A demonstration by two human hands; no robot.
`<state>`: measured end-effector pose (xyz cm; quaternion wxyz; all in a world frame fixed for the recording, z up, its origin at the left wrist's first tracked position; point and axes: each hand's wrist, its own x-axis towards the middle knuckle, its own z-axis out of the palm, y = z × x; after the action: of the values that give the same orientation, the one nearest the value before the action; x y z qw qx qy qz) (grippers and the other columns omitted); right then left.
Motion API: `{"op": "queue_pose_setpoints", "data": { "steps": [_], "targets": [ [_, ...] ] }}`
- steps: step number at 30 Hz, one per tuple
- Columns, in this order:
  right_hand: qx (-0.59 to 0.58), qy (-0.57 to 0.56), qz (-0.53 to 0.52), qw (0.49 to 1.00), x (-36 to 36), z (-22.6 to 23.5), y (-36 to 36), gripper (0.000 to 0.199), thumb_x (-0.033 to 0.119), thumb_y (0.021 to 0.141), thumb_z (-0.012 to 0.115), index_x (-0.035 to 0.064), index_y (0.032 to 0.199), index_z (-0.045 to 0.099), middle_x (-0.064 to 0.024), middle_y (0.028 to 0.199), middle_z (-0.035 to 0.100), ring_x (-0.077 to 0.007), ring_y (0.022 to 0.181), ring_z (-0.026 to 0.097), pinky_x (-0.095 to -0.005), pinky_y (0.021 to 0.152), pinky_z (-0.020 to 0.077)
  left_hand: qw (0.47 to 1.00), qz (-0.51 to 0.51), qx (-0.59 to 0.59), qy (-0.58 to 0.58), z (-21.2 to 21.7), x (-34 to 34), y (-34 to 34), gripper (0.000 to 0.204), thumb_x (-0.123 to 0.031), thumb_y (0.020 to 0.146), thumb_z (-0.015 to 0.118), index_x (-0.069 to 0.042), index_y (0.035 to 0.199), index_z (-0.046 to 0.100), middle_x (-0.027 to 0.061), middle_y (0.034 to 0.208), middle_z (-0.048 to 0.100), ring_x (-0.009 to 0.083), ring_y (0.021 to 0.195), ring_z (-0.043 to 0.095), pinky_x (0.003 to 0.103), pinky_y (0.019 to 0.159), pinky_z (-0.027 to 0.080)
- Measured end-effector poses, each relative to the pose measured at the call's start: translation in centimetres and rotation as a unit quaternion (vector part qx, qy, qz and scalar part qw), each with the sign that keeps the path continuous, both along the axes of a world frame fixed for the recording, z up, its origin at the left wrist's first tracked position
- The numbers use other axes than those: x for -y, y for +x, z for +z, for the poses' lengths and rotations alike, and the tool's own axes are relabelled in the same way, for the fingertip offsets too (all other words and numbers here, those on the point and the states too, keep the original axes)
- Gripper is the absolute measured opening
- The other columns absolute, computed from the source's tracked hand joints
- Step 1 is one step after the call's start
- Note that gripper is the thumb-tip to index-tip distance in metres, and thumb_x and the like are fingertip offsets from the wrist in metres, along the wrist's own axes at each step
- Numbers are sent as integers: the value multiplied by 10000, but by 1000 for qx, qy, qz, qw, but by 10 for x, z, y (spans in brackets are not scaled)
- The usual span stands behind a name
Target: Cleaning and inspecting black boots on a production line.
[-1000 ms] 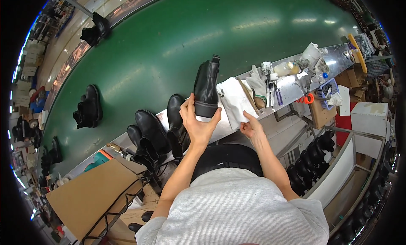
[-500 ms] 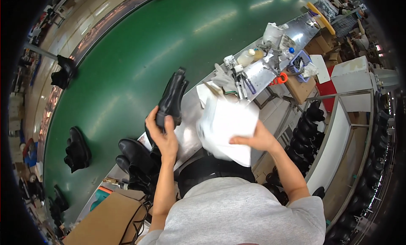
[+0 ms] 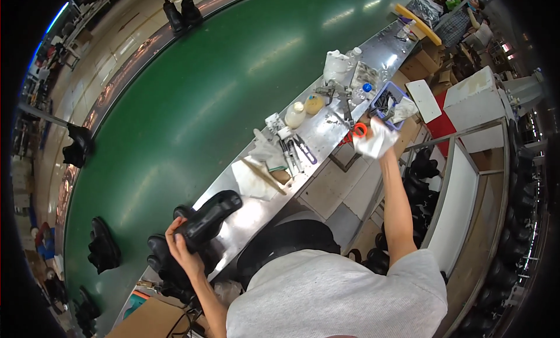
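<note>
My left hand (image 3: 184, 249) is closed around a black leather boot (image 3: 211, 216), tilted over the near part of the metal bench. Other black boots (image 3: 156, 244) stand beside and below that hand. My right arm stretches out to the right, and my right hand (image 3: 380, 126) grips a crumpled white sheet (image 3: 373, 143), cloth or paper. Most of its fingers are hidden by the sheet. Right beside it are red-orange scissor handles (image 3: 359, 129) and a blue-violet plastic basket (image 3: 389, 98) holding dark items and a white wad.
The metal bench (image 3: 245, 218) carries a white pad (image 3: 251, 183), pens (image 3: 291, 154), bottles (image 3: 295, 115) and rags. Beyond it runs a green conveyor (image 3: 192, 104) with boots on it. A rack of black boots (image 3: 417, 180) stands at right; a cardboard box (image 3: 149, 320) lies near left.
My right hand has carried the white sheet away to the right, up to the basket. The boot in my left hand has swung from upright to lying over, lower and slightly left.
</note>
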<state>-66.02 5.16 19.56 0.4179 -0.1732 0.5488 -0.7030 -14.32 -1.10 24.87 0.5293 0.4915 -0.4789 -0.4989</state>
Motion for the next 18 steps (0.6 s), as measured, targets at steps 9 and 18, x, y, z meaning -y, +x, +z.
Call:
{"op": "queue_pose_setpoints", "data": {
  "steps": [9,18],
  "targets": [
    [109,-15,58,992,66,-116,-212,140,196,853,501,121,940,582,-51,761,585,-165,607,555,-320,555,484,986,152,54,32,-4,21,-42,345,-158,894,312,51,943,582,125,914,603,192,866,551,314,826,428],
    [-634,46,-110,764,-8,7,-32,393,32,827,494,5,1213,422,-178,970,508,-291,904,531,-347,821,415,990,107,96,-3,-4,14,-58,294,-158,913,354,48,944,561,146,939,610,192,878,555,311,843,426]
  ]
}}
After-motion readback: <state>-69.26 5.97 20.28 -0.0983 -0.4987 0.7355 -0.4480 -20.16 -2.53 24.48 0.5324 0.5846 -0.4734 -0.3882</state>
